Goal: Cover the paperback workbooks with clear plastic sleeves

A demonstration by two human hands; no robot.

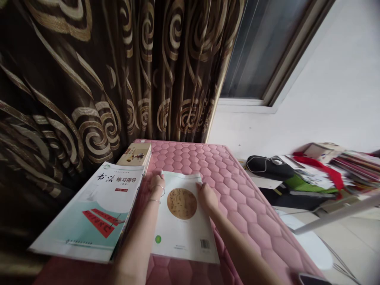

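A pale-covered book (pixel 187 233) with a round brown picture, a green dot and a barcode lies in front of me over the pink quilted surface. My left hand (pixel 156 186) grips its far left edge, and a bracelet circles that wrist. On the opposite edge, my right hand (pixel 207 196) is closed round the far right corner. The fingertips of both hands are partly hidden. Left of my left arm, a calligraphy workbook (pixel 97 213) with red strips on its cover tops a stack. Behind it sits a thicker pile with a tan illustrated cover (pixel 135 154).
The pink quilted pad (pixel 249 213) runs back to a dark patterned curtain (pixel 166 79). To the right, a lower shelf holds a black pouch (pixel 264 168), a red strap (pixel 323 168) and stacked books (pixel 360 166). A dark device (pixel 311 279) lies at the bottom edge.
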